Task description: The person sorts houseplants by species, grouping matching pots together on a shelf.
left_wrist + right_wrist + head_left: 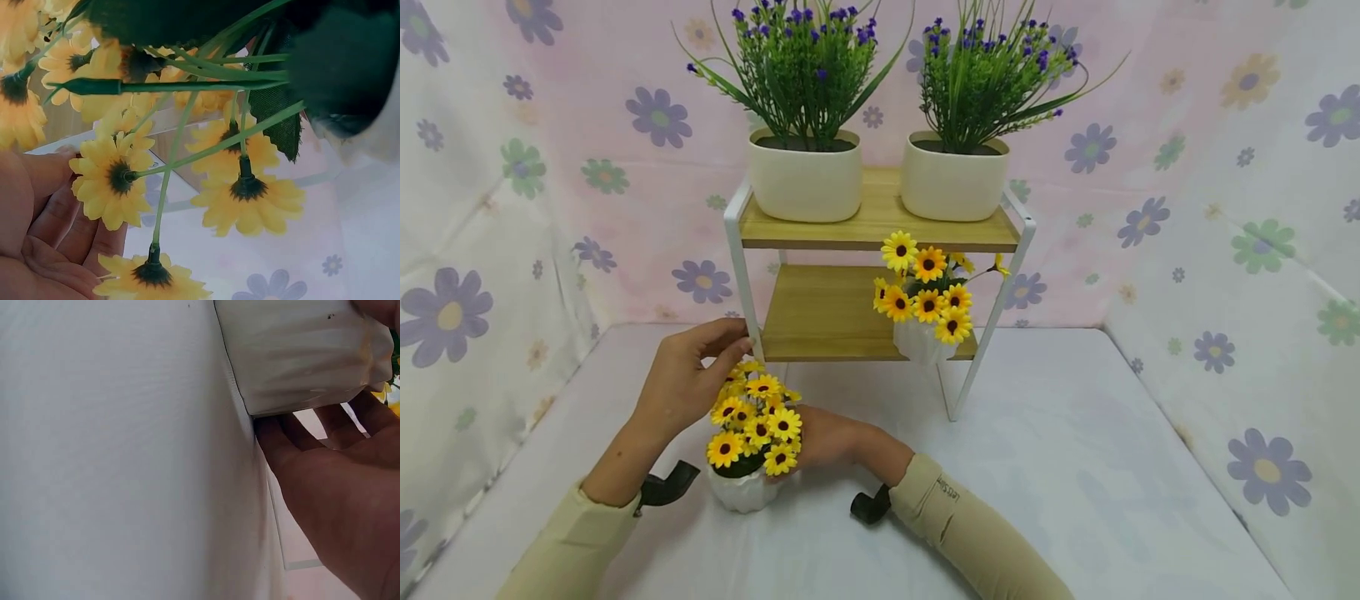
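Note:
A small white ribbed flowerpot (pixel 743 492) of yellow daisy-like artificial flowers (pixel 760 429) stands on the white cloth in front of the shelf's left side. My right hand (pixel 827 442) grips this pot from the right, partly hidden behind the blossoms. In the right wrist view, its fingers (pixel 300 434) curve around the pot's lower side, with the thumb at the opposite side. My left hand (pixel 688 379) is bent loosely beside the upper flowers, fingertips near the shelf's left front leg. In the left wrist view, yellow blossoms (pixel 112 178) overlap its fingers, and nothing shows in its grasp.
A two-tier shelf (pixel 820 312) with wooden boards and a white frame stands behind. Two cream planters (pixel 807 179) with purple-flowered plants occupy its top. Another white pot (pixel 921 342) of yellow flowers sits at the lower tier's right front. Floral fabric (pixel 1150 208) encloses the back and sides.

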Action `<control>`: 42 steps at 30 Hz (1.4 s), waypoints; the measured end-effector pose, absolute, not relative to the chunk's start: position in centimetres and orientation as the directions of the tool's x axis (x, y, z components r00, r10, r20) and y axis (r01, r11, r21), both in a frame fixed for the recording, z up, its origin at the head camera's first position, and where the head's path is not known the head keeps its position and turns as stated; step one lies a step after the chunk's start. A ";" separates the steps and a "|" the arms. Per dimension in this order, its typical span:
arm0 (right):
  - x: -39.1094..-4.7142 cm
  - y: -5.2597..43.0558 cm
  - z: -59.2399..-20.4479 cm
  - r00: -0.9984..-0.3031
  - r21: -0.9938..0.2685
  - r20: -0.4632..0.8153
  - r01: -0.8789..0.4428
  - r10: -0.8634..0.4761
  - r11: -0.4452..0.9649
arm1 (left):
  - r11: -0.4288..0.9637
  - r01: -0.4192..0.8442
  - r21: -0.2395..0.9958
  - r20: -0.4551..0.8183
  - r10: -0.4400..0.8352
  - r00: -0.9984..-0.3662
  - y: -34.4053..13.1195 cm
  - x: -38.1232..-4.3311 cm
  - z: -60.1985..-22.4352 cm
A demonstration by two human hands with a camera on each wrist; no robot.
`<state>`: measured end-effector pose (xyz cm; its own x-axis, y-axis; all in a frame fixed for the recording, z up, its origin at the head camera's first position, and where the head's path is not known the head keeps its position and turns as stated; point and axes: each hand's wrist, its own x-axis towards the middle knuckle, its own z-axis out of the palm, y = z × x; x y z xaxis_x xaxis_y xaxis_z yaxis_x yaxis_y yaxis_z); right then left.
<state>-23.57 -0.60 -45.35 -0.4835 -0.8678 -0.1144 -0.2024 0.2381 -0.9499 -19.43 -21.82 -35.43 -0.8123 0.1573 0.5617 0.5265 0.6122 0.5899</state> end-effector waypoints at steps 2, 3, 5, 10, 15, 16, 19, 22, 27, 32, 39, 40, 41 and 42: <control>-23.6 -0.5 -45.4 -0.488 -0.944 -0.125 -0.208 -0.864 0.255 | 0.612 0.531 0.586 0.565 0.160 -0.809 -21.8 -19.5 -35.3; -23.6 -0.4 -45.4 -0.482 -0.943 -0.133 -0.208 -0.866 0.260 | 0.612 0.532 0.585 0.567 0.161 -0.808 -21.8 -19.5 -35.3; -23.5 -0.3 -45.2 -0.465 -0.931 -0.147 -0.231 -0.873 0.281 | 0.613 0.530 0.586 0.565 0.160 -0.809 -21.8 -19.5 -35.3; -23.1 0.0 -45.0 -0.433 -0.927 -0.150 -0.252 -0.889 0.278 | 0.615 0.521 0.592 0.559 0.153 -0.815 -21.9 -19.4 -35.3; -22.7 0.2 -45.4 -0.461 -0.928 -0.126 -0.258 -0.878 0.268 | 0.620 0.512 0.595 0.550 0.151 -0.822 -21.8 -19.3 -35.4; -22.7 0.3 -45.4 -0.466 -0.922 -0.121 -0.273 -0.876 0.273 | 0.622 0.509 0.594 0.548 0.150 -0.823 -21.8 -19.3 -35.4; -22.6 0.5 -45.5 -0.462 -0.891 -0.104 -0.351 -0.881 0.289 | 0.629 0.506 0.590 0.549 0.148 -0.823 -21.9 -19.3 -35.5; -22.6 0.8 -45.2 -0.449 -0.854 -0.096 -0.422 -0.889 0.305 | 0.633 0.509 0.583 0.554 0.149 -0.819 -21.9 -19.4 -35.4; -22.5 1.5 -44.4 -0.417 -0.809 -0.088 -0.500 -0.905 0.309 | 0.625 0.513 0.589 0.552 0.153 -0.820 -21.9 -19.4 -35.3; -22.5 2.5 -43.2 -0.393 -0.832 -0.044 -0.494 -0.919 0.251 | 0.634 0.509 0.582 0.548 0.156 -0.822 -21.9 -19.5 -35.2; -22.6 4.2 -41.6 -0.401 -0.861 -0.020 -0.459 -0.916 0.220 | 0.628 0.505 0.592 0.541 0.155 -0.826 -21.9 -19.4 -35.3; -22.7 4.5 -41.4 -0.402 -0.868 -0.016 -0.448 -0.916 0.212 | 0.627 0.505 0.593 0.541 0.155 -0.827 -21.9 -19.5 -35.3; -22.7 4.7 -41.2 -0.404 -0.875 -0.006 -0.441 -0.915 0.201 | 0.627 0.504 0.594 0.541 0.154 -0.827 -21.9 -19.5 -35.3; -22.8 4.9 -40.9 -0.403 -0.884 0.003 -0.428 -0.915 0.186 | 0.630 0.503 0.592 0.542 0.152 -0.827 -21.8 -19.5 -35.3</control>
<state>-22.79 4.92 -40.93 -0.4035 -0.9150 0.0031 -0.4283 0.1859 -0.8843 -19.45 -21.84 -35.30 -0.8268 0.1517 0.5417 0.5032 0.6299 0.5916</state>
